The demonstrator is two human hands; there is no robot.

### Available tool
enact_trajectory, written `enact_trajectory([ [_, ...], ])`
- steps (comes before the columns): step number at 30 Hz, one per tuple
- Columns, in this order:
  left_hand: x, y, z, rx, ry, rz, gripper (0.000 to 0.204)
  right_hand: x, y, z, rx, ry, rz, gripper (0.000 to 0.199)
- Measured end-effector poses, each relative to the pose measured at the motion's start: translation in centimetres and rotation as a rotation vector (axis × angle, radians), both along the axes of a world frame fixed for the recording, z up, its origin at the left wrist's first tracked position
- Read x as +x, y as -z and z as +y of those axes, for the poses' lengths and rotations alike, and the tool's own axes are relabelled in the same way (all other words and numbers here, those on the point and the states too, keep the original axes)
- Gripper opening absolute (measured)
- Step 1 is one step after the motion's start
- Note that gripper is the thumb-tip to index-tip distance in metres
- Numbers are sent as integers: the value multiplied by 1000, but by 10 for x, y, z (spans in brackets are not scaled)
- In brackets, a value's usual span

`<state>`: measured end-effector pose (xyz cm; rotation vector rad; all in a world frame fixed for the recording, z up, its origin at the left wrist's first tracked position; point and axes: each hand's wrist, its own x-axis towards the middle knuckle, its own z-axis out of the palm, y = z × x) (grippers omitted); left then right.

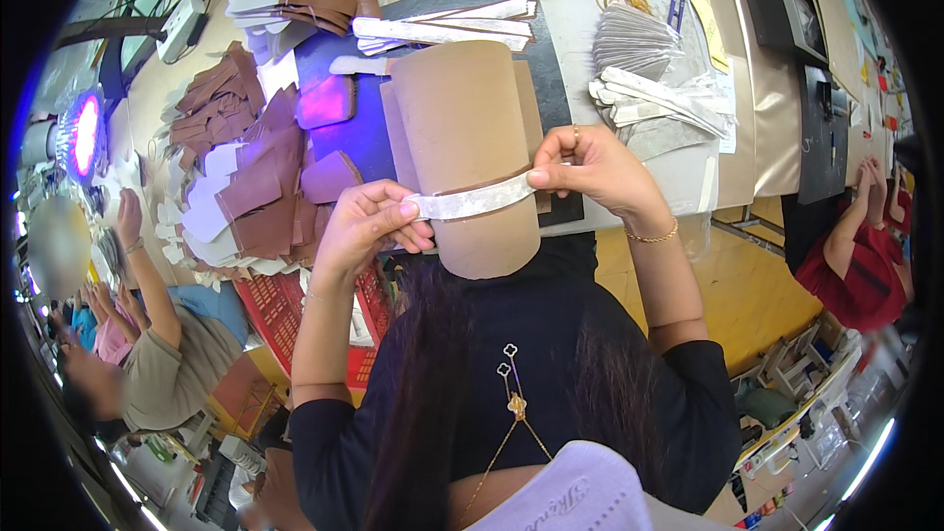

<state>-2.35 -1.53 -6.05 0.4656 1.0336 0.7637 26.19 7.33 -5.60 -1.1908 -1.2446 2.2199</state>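
A narrow white strip (482, 201) is stretched across a tan, rounded form (462, 118) in front of me. My left hand (374, 221) pinches the strip's left end between thumb and fingers. At its other end, my right hand (595, 169) grips the strip with thumb and forefinger. A thin brown edge shows along the strip's upper side. The form extends from a dark board (546, 88) toward my body, and flat tan pieces (528, 103) jut out from under its sides.
Brown and white cut pieces (261, 172) are heaped at the left, near a glowing lamp (87, 133). White strips (447, 25) lie beyond the form; more strips (654, 98) and a grey fanned bundle (634, 39) are rightward. A red crate (285, 310) stands below; people sit on both sides.
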Motion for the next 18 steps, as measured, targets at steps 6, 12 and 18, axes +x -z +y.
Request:
enact_trajectory([
  [6, -1, 5, -1, -7, -24, -69, 13, 5, 19, -7, -157, 84, 115, 23],
  [12, -1, 7, -1, -2, -15, -66, 13, 9, 21, -13, -174, 136, 107, 19],
  [18, 1, 7, -1, 11, -28, -52, 13, 4, 28, -31, -69, 244, 69, 15],
])
